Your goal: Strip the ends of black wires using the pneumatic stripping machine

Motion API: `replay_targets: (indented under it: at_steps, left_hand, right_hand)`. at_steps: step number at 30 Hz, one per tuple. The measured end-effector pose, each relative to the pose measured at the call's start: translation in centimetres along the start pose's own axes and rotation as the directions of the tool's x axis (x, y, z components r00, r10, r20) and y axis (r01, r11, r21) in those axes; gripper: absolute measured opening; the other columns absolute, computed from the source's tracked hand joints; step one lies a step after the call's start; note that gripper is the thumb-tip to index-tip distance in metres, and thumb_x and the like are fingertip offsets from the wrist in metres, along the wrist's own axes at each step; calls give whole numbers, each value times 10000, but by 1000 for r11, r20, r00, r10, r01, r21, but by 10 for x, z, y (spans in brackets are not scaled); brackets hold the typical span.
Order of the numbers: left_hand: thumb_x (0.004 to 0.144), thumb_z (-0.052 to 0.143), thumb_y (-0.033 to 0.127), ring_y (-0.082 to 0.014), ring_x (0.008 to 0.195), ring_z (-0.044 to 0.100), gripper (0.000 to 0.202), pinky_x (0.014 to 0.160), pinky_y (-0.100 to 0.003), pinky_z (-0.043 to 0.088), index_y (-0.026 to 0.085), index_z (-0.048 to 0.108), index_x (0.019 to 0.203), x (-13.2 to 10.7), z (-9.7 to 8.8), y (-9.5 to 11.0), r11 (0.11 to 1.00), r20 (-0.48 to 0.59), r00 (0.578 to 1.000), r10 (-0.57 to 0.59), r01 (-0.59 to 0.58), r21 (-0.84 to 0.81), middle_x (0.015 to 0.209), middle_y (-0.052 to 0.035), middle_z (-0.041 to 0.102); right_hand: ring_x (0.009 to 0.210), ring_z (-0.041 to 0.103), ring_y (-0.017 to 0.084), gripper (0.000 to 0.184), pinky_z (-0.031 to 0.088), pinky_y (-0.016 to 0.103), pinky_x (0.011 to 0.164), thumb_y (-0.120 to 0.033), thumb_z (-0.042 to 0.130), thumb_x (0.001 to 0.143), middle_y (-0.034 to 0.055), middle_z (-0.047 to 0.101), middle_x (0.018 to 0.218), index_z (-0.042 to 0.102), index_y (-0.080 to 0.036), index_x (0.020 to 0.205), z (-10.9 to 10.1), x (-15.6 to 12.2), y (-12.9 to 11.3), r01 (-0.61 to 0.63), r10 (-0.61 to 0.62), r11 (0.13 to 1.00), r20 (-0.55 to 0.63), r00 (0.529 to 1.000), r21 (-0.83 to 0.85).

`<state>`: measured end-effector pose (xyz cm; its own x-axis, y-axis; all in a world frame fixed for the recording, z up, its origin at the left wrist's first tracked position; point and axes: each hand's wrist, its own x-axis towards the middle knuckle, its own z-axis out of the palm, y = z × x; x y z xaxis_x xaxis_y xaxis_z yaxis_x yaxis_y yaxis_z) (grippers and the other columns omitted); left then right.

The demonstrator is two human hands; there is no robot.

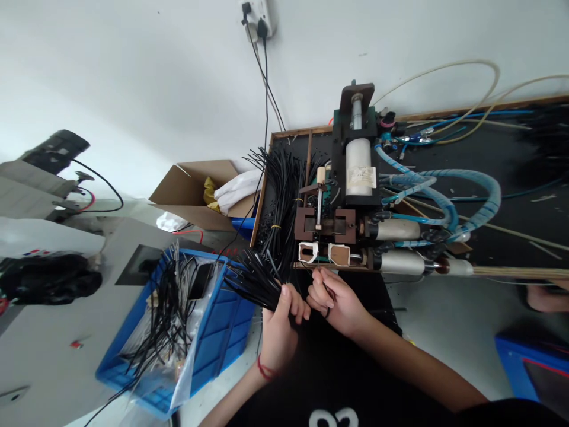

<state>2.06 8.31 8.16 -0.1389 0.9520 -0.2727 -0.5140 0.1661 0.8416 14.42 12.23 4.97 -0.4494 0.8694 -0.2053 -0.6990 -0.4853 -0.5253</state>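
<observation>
My left hand (282, 320) is closed around a thick bundle of black cables (253, 279), whose ends fan out to the left. Close beside it, my right hand (338, 299) has thumb and forefinger pinched on a thin black cable, just in front of the machine's white-edged jaws (339, 254). The pinched cable is mostly hidden by the fingers. Above the jaws sits the pneumatic machine (359, 169), with a silver cylinder and brown metal blocks (306, 223). More black cables (282, 201), tied with a yellowish band, lie on the bench left of the machine.
A blue crate (222, 338) with cables and plastic bags stands at lower left. Behind it is an open cardboard box (189, 204). Blue air hoses (480, 178) loop over the dark bench (511, 207) to the right. A wall socket (258, 15) feeds hanging cords.
</observation>
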Motion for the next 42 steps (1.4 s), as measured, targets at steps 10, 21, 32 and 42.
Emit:
replay_targets:
  at_steps: [10,21,32,42]
  left_hand:
    - [1058,632,456,-125,524,411,463,623,-318,443,218,490,687,-2,-3,-3,998,4,1000,27,-27,49,597,54,432]
    - [996,699,542,-105,471,387,518,512,-273,376,209,508,649,-4,-5,-5,989,7,999,-32,30,145,543,51,440]
    - [963,709,594,-105,469,377,610,500,-285,319,208,483,548,-9,-5,-4,982,51,997,-60,49,183,492,27,416]
    - [864,784,677,-97,472,352,639,498,-276,304,208,489,546,-9,0,-1,977,65,992,-107,93,192,489,29,424]
  right_hand:
    - [438,213,140,366,248,290,481,-566,712,939,-116,281,431,561,-250,832,-1,1,-1,18,-17,999,29,999,-33]
    - [473,404,148,497,417,287,516,-692,508,1027,-84,393,528,541,-245,814,-1,-4,4,103,-77,872,74,994,-479]
    - [748,667,249,363,463,354,742,-373,621,982,57,668,686,610,-207,659,-15,3,-2,-46,-59,130,-54,997,-990]
    - [981,762,274,210,457,321,762,-369,576,1032,68,824,1062,751,-266,1083,-16,5,-2,-184,-83,-369,-165,983,-911]
